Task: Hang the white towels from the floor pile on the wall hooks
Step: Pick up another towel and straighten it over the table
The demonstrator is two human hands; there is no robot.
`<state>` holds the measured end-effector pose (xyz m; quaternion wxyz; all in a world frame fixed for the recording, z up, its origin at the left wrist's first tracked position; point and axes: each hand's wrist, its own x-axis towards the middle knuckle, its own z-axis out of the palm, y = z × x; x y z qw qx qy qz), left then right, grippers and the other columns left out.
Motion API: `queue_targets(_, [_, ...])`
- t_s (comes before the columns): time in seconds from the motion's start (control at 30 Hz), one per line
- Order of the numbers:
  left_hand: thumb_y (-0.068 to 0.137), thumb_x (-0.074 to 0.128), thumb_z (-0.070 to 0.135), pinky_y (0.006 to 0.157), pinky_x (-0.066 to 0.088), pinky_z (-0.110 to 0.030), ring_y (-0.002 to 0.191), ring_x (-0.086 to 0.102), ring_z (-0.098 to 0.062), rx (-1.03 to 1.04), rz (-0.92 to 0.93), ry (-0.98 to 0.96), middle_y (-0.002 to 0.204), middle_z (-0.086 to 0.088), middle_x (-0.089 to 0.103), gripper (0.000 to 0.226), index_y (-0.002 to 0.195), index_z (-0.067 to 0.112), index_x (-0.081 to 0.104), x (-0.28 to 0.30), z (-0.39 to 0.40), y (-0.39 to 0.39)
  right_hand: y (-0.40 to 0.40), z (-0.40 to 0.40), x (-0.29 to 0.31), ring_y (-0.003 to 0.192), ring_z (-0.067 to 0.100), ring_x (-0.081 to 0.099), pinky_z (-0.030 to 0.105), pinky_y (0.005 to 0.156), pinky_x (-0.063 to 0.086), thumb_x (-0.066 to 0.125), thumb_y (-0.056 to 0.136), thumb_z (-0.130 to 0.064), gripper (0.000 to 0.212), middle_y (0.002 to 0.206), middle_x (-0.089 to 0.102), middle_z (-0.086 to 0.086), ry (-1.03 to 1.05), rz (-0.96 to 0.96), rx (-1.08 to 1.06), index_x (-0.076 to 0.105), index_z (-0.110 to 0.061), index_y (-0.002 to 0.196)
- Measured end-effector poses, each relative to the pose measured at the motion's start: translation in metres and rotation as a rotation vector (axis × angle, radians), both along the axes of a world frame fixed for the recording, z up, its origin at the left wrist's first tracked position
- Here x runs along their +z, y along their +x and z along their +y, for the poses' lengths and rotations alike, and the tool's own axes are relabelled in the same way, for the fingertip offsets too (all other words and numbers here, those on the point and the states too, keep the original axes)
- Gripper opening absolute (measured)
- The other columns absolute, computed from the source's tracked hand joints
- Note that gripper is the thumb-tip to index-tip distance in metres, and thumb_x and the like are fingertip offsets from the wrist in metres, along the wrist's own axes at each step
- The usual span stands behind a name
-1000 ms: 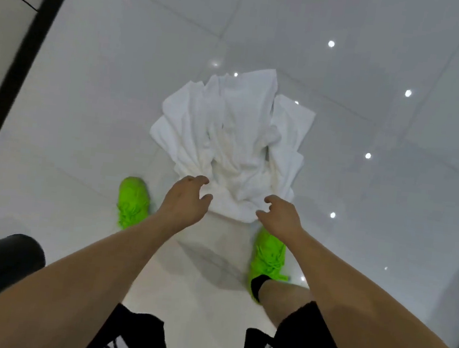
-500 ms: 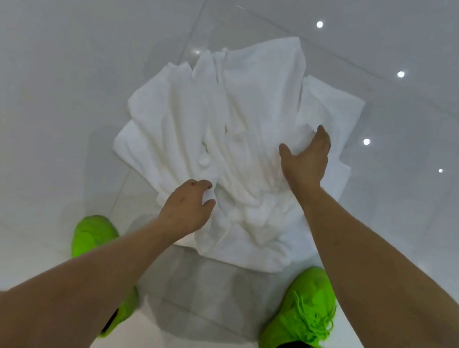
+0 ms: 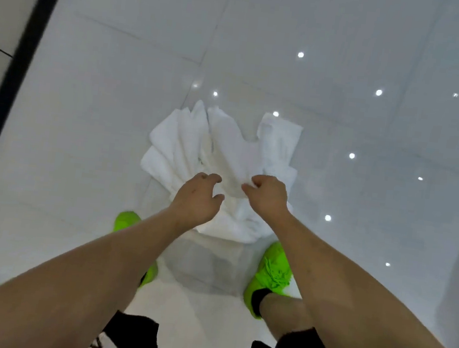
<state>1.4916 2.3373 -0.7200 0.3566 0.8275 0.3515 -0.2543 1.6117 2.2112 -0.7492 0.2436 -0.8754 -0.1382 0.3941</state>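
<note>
- Down on the glossy white tiled floor [image 3: 89, 135] lies a crumpled pile of white towels [image 3: 197, 144], just beyond the person's feet.
- Left hand [image 3: 195, 198] hovers over the near left part of the pile, its fingers [image 3: 213, 177] curled and spread, thumb apart; whether they touch cloth cannot be told.
- Right hand [image 3: 268, 197] sits over the near right part, fingers bent inward and thumb close against them, seemingly pinching a fold of towel, though blur makes this uncertain.
- Both forearms reach in from the near edge, hands close together but apart.
- Bright green shoes stand either side of the pile's near edge: left shoe [image 3: 127, 221] partly hidden by the forearm, right shoe [image 3: 271, 276] with a black sock.
- Black shorts [image 3: 135, 335] show at the bottom.
- A dark strip [image 3: 20, 70] runs along the far left.
</note>
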Motion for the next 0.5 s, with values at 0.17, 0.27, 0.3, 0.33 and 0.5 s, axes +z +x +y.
queue_targets(0.17, [0.092,0.057,0.016,0.101,0.036,-0.028,0.129,0.046,-0.023,-0.093,-0.129,0.054,0.147,-0.006,0.042,0.058,0.147,0.021,0.039,0.183,-0.034,0.053,0.050,-0.021,0.195,0.046,0.013,0.031,0.025,0.047,0.022,0.066,0.083,-0.025,0.046,0.049,0.029,-0.002,0.109,-0.122,0.070,0.034,-0.015,0.051])
queue_targets(0.27, [0.091,0.056,0.008,0.102,0.030,-0.022,0.137,0.038,-0.017,-0.177,-0.285,0.070,0.153,0.003,0.037,0.066,0.150,0.026,0.033,0.291,-0.047,0.096,0.086,-0.037,0.314,0.051,0.012,0.030,0.027,0.052,0.025,0.065,0.084,-0.022,0.044,0.054,0.028,-0.005,0.271,-0.066,0.033,0.033,-0.018,0.054])
queue_targets(0.3, [0.090,0.057,0.010,0.103,0.031,-0.022,0.136,0.039,-0.016,-0.211,-0.335,0.069,0.151,0.005,0.039,0.065,0.149,0.028,0.035,0.327,-0.051,0.111,0.095,-0.045,0.351,0.054,0.012,0.032,0.027,0.054,0.026,0.065,0.084,-0.021,0.041,0.057,0.030,-0.004,0.321,-0.034,-0.005,0.036,-0.019,0.055])
queue_targets(0.33, [0.089,0.060,0.015,0.104,0.035,-0.025,0.132,0.043,-0.016,-0.239,-0.379,0.062,0.147,0.006,0.045,0.062,0.146,0.030,0.040,0.363,-0.055,0.124,0.102,-0.054,0.386,0.056,0.012,0.035,0.026,0.056,0.029,0.065,0.084,-0.021,0.037,0.060,0.034,-0.004,0.360,-0.013,-0.036,0.041,-0.019,0.057])
queue_targets(0.5, [0.078,0.075,0.031,0.065,0.046,-0.024,0.083,0.063,-0.015,-0.337,-0.547,-0.047,0.085,0.006,0.067,0.016,0.089,0.035,0.063,0.511,-0.093,0.160,0.101,-0.121,0.534,0.060,0.003,0.050,0.022,0.060,0.038,0.060,0.093,-0.027,0.030,0.063,0.055,-0.013,0.493,-0.116,-0.140,0.063,-0.023,0.064])
